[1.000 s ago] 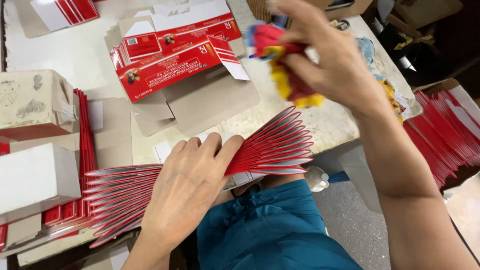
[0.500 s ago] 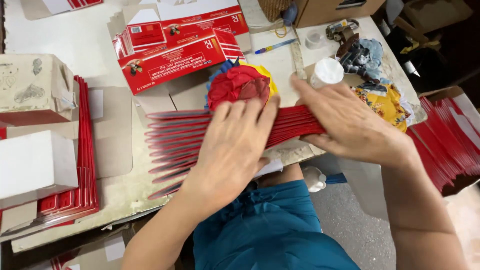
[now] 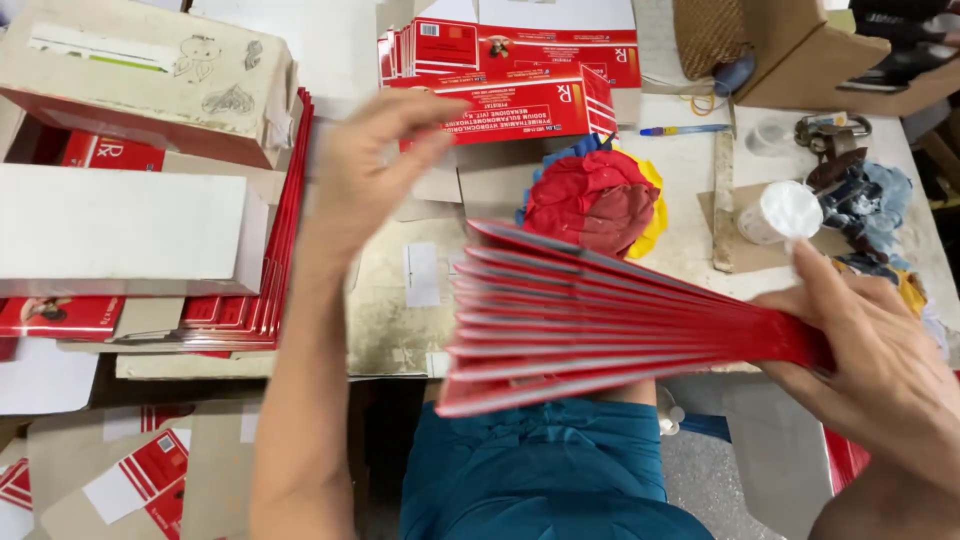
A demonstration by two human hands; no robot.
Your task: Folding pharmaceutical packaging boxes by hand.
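Observation:
My right hand (image 3: 880, 365) grips one end of a fanned stack of flat red cartons (image 3: 600, 325), which spreads out to the left over the table edge. My left hand (image 3: 375, 165) is raised above the table with fingers apart, holding nothing, left of the stack and close to a folded red carton (image 3: 520, 105). A bundle of red, yellow and blue cloth (image 3: 595, 205) lies on the table just beyond the fan.
A white box (image 3: 120, 230) and a brown cardboard box (image 3: 150, 80) stand at left beside more red flat cartons (image 3: 275, 260). A white tape roll (image 3: 785, 210), a blue pen (image 3: 685, 130), a ruler (image 3: 723, 200) and a cardboard box (image 3: 800, 55) lie at right.
My left hand has lifted off the red stack and moved up to the left. My right hand slid to the stack's right end, and the stack fans out wider.

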